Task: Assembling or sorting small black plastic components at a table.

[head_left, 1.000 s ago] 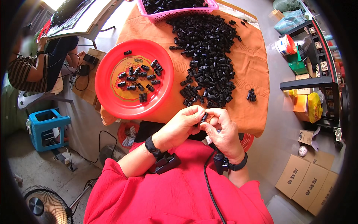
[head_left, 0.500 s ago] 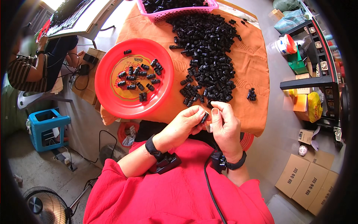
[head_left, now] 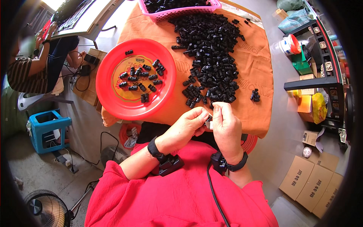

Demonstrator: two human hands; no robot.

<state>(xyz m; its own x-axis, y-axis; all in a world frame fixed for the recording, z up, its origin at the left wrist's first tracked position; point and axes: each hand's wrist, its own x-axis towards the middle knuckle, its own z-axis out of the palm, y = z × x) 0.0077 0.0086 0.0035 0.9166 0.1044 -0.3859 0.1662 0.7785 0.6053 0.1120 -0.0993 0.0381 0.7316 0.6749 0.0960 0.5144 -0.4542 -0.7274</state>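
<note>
In front of my chest, at the near edge of the cloth-covered table, my two hands meet. My left hand (head_left: 189, 122) pinches a small black plastic piece (head_left: 208, 119) between thumb and fingers; most of it is hidden. Right against it, my right hand (head_left: 227, 128) has its thumb and fingers pressed together; what they hold is hidden. A pale bit shows between the hands. Beyond them lies a large heap of small black barrel-shaped plastic pieces (head_left: 215, 64). On the left, a red round tray (head_left: 107, 85) holds several similar pieces.
A pink basket (head_left: 181, 14) full of black pieces stands at the far edge of the orange cloth (head_left: 253, 56). A small cluster of pieces (head_left: 255, 95) lies right. Around the table are a blue stool (head_left: 49, 123), a fan (head_left: 41, 208), cardboard boxes (head_left: 312, 185) and a seated person (head_left: 28, 72).
My right thumb and fingers have closed together and the hand has turned slightly, covering more of the small piece. My left hand stays nearly still. The seated person's arms have shifted.
</note>
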